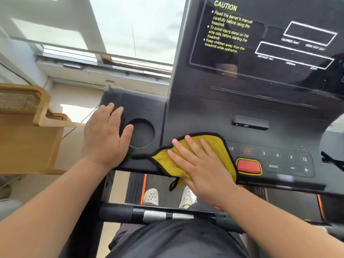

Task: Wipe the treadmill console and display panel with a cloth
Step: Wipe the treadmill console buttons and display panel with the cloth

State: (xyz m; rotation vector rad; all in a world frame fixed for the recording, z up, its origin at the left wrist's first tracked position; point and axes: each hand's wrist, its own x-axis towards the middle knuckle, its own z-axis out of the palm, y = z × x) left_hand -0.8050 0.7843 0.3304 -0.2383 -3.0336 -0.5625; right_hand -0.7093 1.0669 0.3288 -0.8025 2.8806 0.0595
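Observation:
The black treadmill console (214, 116) fills the middle and right, with its dark display panel (279, 53) above carrying yellow caution text. A yellow cloth with black edging (221, 146) lies flat on the console's left button row. My right hand (197, 164) presses flat on the cloth, fingers spread, so part of the cloth is hidden under the palm. My left hand (106, 135) rests flat and empty on the console's left wing, beside the round cup holder (141, 133).
A red stop button with a yellow rim (248, 166) sits just right of the cloth, then MODE and speed keys (290, 162). A handlebar (163, 215) crosses below. A wooden shelf (28, 127) stands at the left, a window (130, 25) beyond.

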